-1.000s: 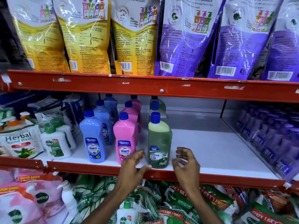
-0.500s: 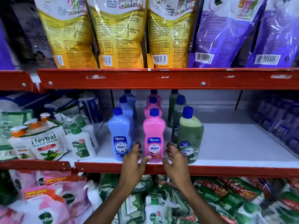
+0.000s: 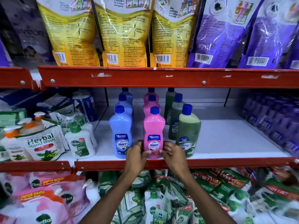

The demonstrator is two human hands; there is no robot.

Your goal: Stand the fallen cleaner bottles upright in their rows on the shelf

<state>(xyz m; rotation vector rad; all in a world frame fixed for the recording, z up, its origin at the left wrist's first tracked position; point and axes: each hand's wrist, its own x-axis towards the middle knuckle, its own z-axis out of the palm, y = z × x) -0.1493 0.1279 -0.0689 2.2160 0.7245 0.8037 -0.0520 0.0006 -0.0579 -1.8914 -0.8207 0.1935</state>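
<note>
Three rows of blue-capped cleaner bottles stand upright on the white shelf (image 3: 226,139). The front pink bottle (image 3: 154,126) is gripped at its base from both sides: my left hand (image 3: 136,155) on its left, my right hand (image 3: 172,153) on its right. A blue bottle (image 3: 120,128) stands to its left, touching my left hand. To the right, the front green bottle (image 3: 188,131) stands turned slightly and a little right of its row. Behind each front bottle, two more of the same colour stand in line.
Hand wash pouches and pump bottles (image 3: 79,143) crowd the shelf's left. Purple bottles (image 3: 275,120) line the right. The red shelf lip (image 3: 226,162) runs along the front, another red beam (image 3: 145,76) overhead with hanging refill pouches. Packed pouches lie on the shelf below.
Both hands moved left from the green bottle to the pink bottle and closed on its base. The view has shifted so the bottles sit more central.
</note>
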